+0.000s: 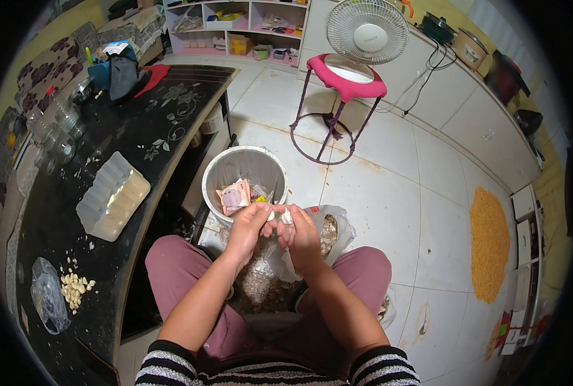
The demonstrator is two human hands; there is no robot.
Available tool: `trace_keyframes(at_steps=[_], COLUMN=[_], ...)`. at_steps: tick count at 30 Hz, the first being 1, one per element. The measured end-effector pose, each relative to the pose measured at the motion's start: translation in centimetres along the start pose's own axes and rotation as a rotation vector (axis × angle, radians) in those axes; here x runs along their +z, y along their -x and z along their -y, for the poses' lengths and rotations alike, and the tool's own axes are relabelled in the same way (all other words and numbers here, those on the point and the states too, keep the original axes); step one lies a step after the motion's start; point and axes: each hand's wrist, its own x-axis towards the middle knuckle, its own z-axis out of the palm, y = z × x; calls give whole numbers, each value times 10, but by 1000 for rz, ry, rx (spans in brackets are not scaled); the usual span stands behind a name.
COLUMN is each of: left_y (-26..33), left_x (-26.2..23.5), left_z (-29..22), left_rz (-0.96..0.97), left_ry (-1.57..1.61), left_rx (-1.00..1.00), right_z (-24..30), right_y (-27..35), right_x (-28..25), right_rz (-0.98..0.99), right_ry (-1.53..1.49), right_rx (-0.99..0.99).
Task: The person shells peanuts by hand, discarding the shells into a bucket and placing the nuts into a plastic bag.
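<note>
Above the floor between my knees, my two hands are close together. My left hand pinches a small white garlic clove between thumb and fingertips. Beside it, my right hand is closed on another pale garlic clove, with papery skin about it. Below them a plastic bag holds pale, flaky pieces, partly hidden by my right arm. Just beyond my hands stands a grey bin with a pink packet in it. Peeled garlic cloves lie piled on the black table at my left.
On the table are a clear plastic bag, a translucent tub and glass jars. Ahead, a fan stands over a pink stool. Yellow grain is spread on the floor at the right.
</note>
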Motion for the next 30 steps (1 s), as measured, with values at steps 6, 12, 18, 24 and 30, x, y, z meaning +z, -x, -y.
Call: trace_keyframes(at_steps=[6, 12, 18, 24, 30], left_y=[-3, 0, -2, -2, -3], left_x=[-7, -4, -7, -9, -8], left_z=[5, 3, 6, 10, 12], left_rz=[-109, -135, -146, -138, -134], left_ry=[10, -6, -43, -24, 73], left_rx=[72, 122, 106, 120, 82], right_z=[-1, -2, -2, -1, -5], right_y=[0, 0, 1, 1, -2], right_x=[-3, 1, 3, 2, -2], right_rz=[10, 31, 39, 45, 77], right_ry=[-147, 54, 128, 53, -14], right_rx=[4, -42, -90, -8, 0])
